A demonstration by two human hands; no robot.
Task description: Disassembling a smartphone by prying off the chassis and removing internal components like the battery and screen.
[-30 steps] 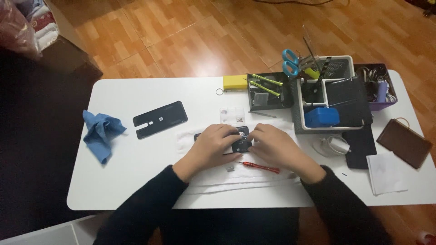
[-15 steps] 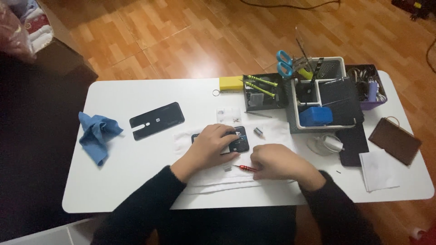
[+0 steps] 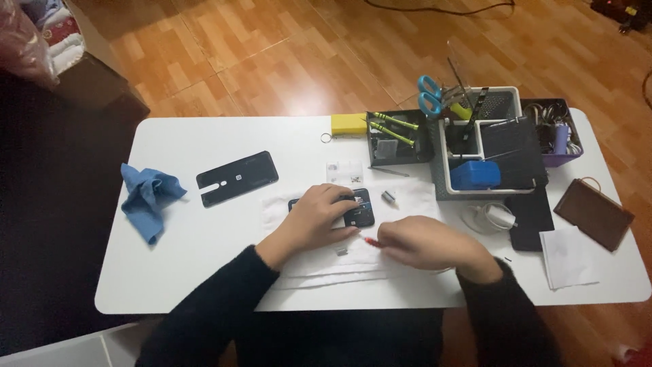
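Note:
My left hand lies flat over a dark opened phone that rests on a white cloth in the middle of the white table. My right hand is closed around a thin red-handled tool, its tip pointing left just below the phone. A small metal part lies on the cloth under my left hand. Another small silver piece sits to the right of the phone.
A black phone back cover and a crumpled blue cloth lie to the left. Tool organisers with scissors, green-handled drivers and a blue box stand at the back right. A brown wallet and white paper sit far right.
My right hand left the phone, drew back toward me and took up the red-handled tool that lay on the cloth. My left hand stayed on the phone.

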